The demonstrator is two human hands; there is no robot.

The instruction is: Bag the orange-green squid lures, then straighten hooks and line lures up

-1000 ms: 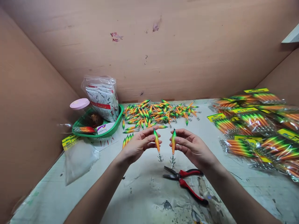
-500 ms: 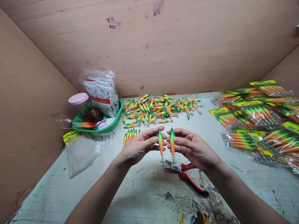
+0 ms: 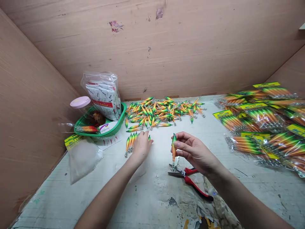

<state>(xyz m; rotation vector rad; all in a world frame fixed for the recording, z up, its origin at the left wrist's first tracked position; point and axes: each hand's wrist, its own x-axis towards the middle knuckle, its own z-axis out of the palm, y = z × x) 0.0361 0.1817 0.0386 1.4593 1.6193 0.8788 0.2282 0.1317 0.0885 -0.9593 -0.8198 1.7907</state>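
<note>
Between the thumb and fingers of my right hand (image 3: 190,148) is a squid-jig fishing lure (image 3: 173,149), green at the top and orange below. It is upright, with its hook crown hanging over the jaws of the red-handled pliers (image 3: 195,187). My left hand (image 3: 142,147) is down at the right end of a short row of matching lures (image 3: 130,143). Its fingers are closed around another lure, whose green tip (image 3: 149,137) shows beside them; the hand hides most of it.
Behind my hands lies a loose pile of lures (image 3: 162,111). Packed lure bags (image 3: 264,117) crowd the right side. At left are a green basket (image 3: 111,130) holding a plastic bag and a pink-lidded jar (image 3: 80,101), and an unfilled-looking clear bag (image 3: 83,159).
My left hand has moved left and away from me, carrying its lure from beside the other one to the row. My right hand stays nearly in place, still holding its lure.
</note>
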